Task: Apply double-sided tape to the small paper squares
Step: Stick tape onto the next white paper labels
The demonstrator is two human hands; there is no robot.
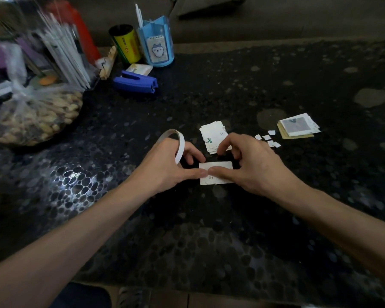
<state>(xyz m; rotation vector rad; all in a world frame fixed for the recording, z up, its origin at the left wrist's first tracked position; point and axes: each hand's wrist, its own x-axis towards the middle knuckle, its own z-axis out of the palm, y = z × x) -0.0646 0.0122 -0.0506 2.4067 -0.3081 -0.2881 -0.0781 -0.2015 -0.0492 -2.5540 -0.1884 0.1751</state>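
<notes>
Left hand (165, 166): nearest in, thumb stretched out flat, its tip on the left edge of the paper square (218, 165).
Right hand (251, 165): thumb laid across the square, tip to tip with the left thumb; the other fingers are bent past the far edge, and I can't tell if they grip anything.
Paper square: flat on the dark table (209, 241), under both thumbs.
Tape roll (181, 147): looped round the left fingers, which curl through and hold it.
Paper stack (212, 134): just beyond the right fingertips.
Scraps (267, 138): right of the knuckles.
</notes>
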